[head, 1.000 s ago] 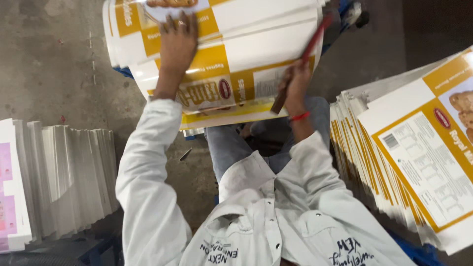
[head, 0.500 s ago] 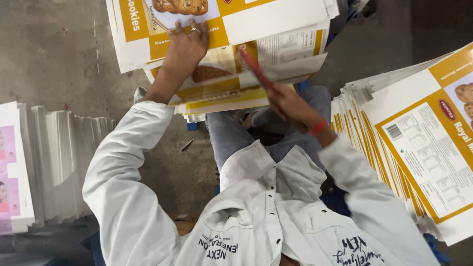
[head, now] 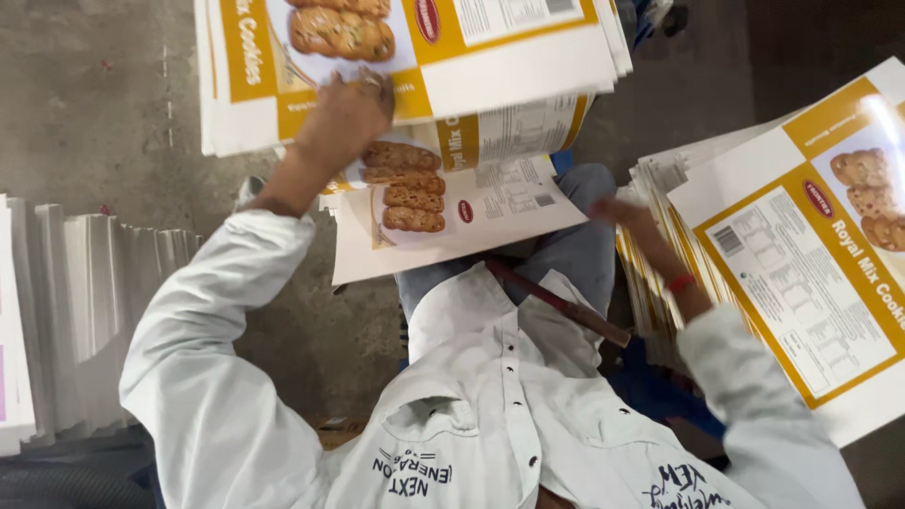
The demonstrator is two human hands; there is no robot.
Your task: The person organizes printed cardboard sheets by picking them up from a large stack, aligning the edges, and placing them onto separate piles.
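My left hand (head: pixel 341 121) grips the lower edge of the top sheets of a stack of flat printed cookie-carton sheets (head: pixel 509 57), white and yellow with cookie pictures. Under the raised sheets, a loose sheet (head: pixel 471 212) slopes down over my knees. My right hand (head: pixel 633 224) is blurred, with its fingers apart and nothing in them. It reaches toward the edge of a second stack of the same sheets (head: pixel 801 254) on the right. A dark red stick (head: pixel 558 303) lies across my lap against my white shirt, touching neither hand.
A row of white sheets standing on edge (head: pixel 94 320) fills the left side. Grey concrete floor (head: pixel 104 104) shows at the upper left. Something blue (head: pixel 660 391) lies under the right stack by my leg.
My right hand let go of the red stick and swung right toward the right stack. The stick now lies on my lap. My left hand stayed on the front stack.
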